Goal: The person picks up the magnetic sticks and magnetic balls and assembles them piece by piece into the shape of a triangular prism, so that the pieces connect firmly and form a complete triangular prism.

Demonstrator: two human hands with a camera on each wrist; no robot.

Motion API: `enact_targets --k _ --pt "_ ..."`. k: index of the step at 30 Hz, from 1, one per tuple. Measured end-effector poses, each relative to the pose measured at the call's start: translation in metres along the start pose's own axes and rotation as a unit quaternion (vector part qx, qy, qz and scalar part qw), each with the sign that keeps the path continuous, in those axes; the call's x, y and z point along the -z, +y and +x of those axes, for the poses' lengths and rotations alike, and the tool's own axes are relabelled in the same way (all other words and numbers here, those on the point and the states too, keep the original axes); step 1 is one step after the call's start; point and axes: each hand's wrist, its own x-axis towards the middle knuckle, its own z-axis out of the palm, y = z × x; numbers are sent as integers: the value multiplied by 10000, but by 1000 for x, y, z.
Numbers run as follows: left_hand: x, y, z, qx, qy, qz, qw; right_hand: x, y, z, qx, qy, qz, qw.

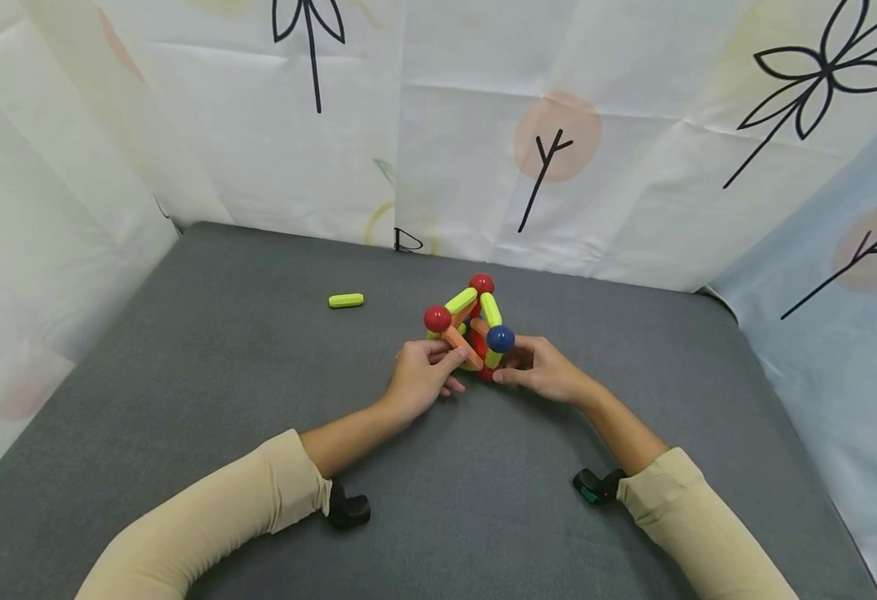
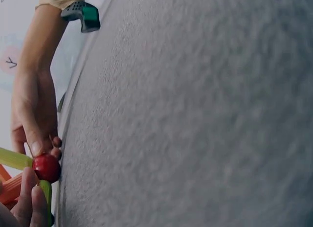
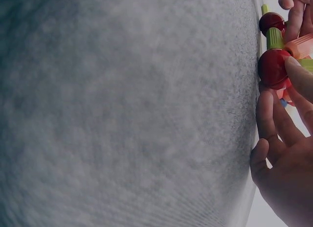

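A frame of magnetic building rods and balls stands on the grey table in the head view, between both hands. Red balls (image 1: 437, 318) and a blue ball (image 1: 501, 338) join its lime-green rods (image 1: 491, 309) and orange rods. My left hand (image 1: 419, 379) pinches a slanting orange rod (image 1: 463, 347) on the near left side. At the lower right corner, my right hand (image 1: 551, 369) holds a red ball (image 3: 274, 69), its thumb pressed on it in the right wrist view. The fingers hide parts of the frame's base.
A loose lime-green rod (image 1: 346, 300) lies on the grey table (image 1: 258, 350), left of and farther back than the frame. Printed white cloth (image 1: 453, 125) hangs behind the table and along its sides. A dark wrist device (image 1: 348, 508) sits at each sleeve cuff.
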Motion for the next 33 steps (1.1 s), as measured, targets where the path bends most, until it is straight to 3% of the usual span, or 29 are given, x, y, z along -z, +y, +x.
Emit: enact_targets --k 4,12,16,19,22,25,26,28,31,33 --pt "2 1 2 33 -82 276 9996 0 0 -1 -7 8 57 10000" --pt "4 -2 2 402 -510 106 9978 -1 2 -2 -48 33 25 10000" --pt "12 -5 1 498 -919 284 9941 -2 1 -2 -42 41 50 10000" --pt "32 -4 3 366 -1608 648 9842 -2 0 -1 12 37 55 10000" --pt "63 4 8 188 -2371 1141 9646 -1 -1 -1 26 26 32 10000" --pt "98 13 17 83 -2675 1491 9519 1 -3 -1 -29 3 7 10000" --pt "110 16 20 45 -2623 1582 9519 2 -3 0 -44 -8 -1 10000" --pt "130 18 26 -126 -2258 1635 9603 3 -3 0 -50 -21 9 10000" --pt "155 13 37 -600 -1329 1856 9717 3 -2 0 -33 -44 39 10000" --pt "166 7 43 -864 -648 2206 9694 2 -2 0 -34 -61 55 10000"
